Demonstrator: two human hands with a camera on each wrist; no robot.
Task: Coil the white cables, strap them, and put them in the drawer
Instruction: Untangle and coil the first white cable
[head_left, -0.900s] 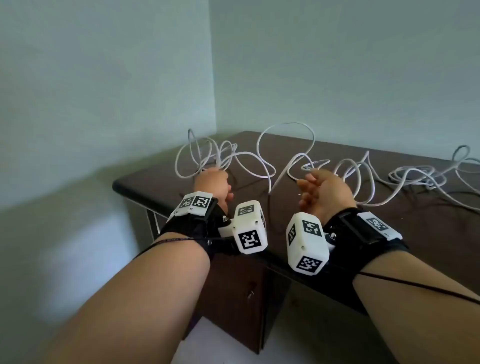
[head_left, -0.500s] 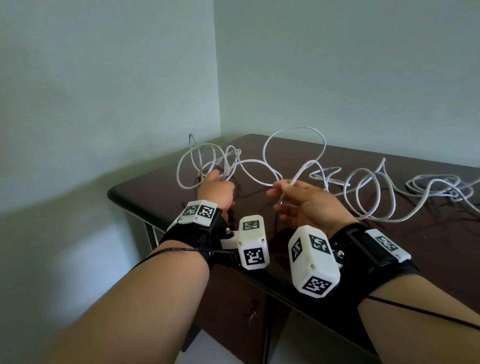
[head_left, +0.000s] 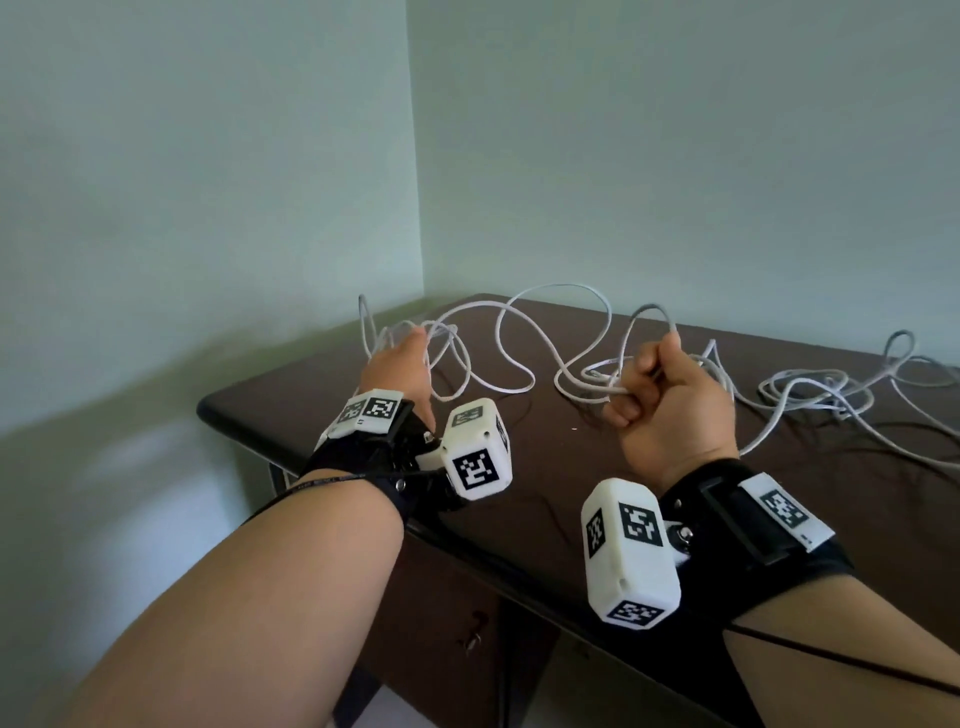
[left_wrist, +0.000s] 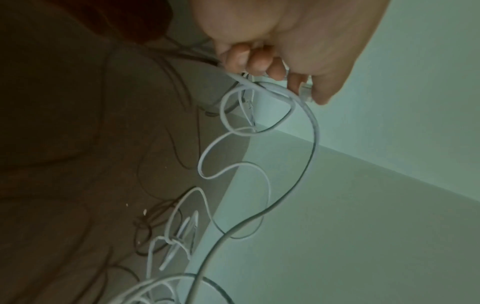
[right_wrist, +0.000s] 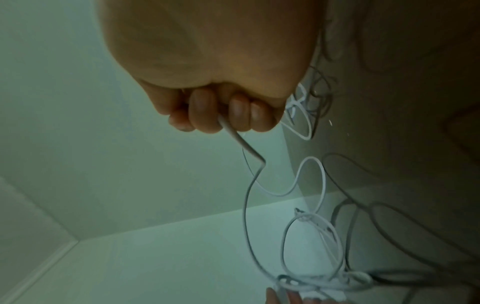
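From the head view, the fingers of my left hand (head_left: 400, 364) are hidden behind its back, so my grip on the white cable (head_left: 524, 384) does not show there. The cable runs off the right edge of the picture. The desk (head_left: 571, 467) is cut off at the right too. My wrist views are dim and blurred.

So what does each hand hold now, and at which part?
Both grip the thin white cable: left hand at its gathered loops, right hand along a strand.
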